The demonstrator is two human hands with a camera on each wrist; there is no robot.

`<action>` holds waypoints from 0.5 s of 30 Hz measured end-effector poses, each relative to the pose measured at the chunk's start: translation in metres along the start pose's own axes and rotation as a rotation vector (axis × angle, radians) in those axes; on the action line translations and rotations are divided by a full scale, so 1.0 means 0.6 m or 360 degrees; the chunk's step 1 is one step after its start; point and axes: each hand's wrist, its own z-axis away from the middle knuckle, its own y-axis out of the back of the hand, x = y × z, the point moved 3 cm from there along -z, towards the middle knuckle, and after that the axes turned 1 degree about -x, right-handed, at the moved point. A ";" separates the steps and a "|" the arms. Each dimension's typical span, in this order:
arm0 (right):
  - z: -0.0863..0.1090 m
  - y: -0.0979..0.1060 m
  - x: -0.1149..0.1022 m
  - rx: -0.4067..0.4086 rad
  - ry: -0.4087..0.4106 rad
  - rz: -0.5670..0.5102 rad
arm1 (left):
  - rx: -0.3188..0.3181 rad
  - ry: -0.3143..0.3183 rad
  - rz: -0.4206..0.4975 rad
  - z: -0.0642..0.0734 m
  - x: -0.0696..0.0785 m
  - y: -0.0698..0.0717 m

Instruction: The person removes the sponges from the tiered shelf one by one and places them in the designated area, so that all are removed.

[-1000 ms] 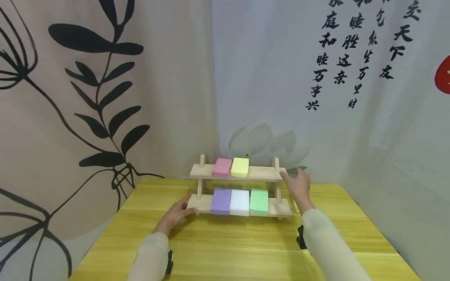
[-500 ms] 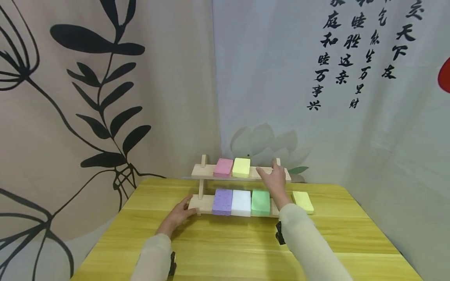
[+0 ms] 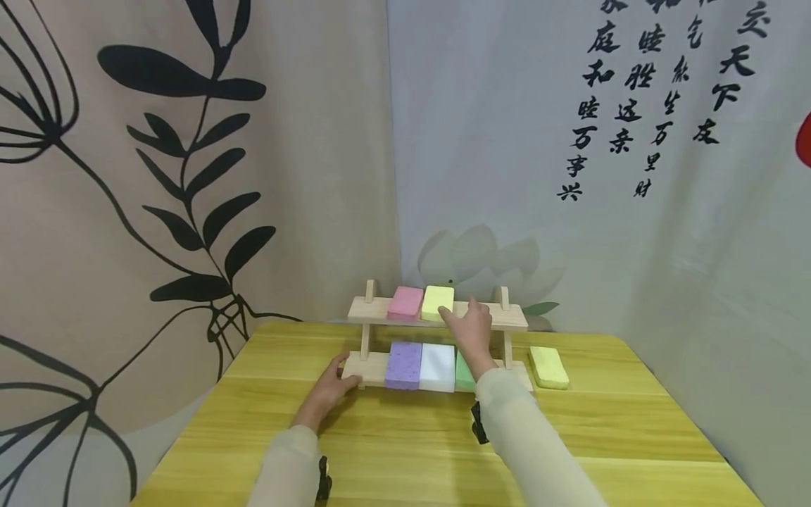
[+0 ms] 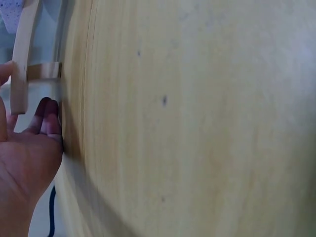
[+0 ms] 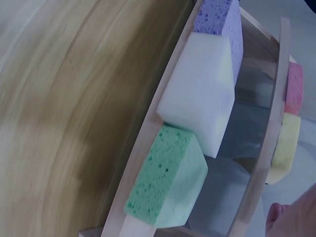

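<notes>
A two-tier wooden shelf (image 3: 361, 311) stands on the table. My left hand (image 3: 329, 389) holds the left end of its lower board, thumb and fingers on either side of the board's tip in the left wrist view. Beside the yellow sponge (image 3: 437, 301) on the upper board is my right hand (image 3: 472, 331), its thumb and fingers spread, thumb tip overlapping the sponge's right edge. A pink sponge (image 3: 405, 303) lies left of the yellow one. The lower board bears a purple sponge (image 3: 403, 366), a white sponge (image 5: 200, 84) and a green sponge (image 5: 165, 177), partly hidden by my right hand in the head view.
Another yellow sponge (image 3: 549, 367) lies on the wooden table (image 3: 405, 443), right of the shelf. Patterned curtains (image 3: 317, 176) hang behind and beside the table. The upper board's right part extends past my right hand.
My right hand has moved left from the upper board's right end to the yellow sponge, uncovering the loose yellow sponge on the table. My left hand stays at the lower board's left end.
</notes>
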 end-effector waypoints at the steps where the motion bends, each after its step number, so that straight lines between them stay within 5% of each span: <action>1: 0.001 -0.003 -0.001 0.0000 -0.0007 0.0006 | 0.0005 -0.0003 0.0005 0.000 0.000 0.000; 15: -0.007 -0.038 0.001 0.0050 0.0022 0.0048 | -0.0012 0.0035 0.0104 0.001 0.000 -0.003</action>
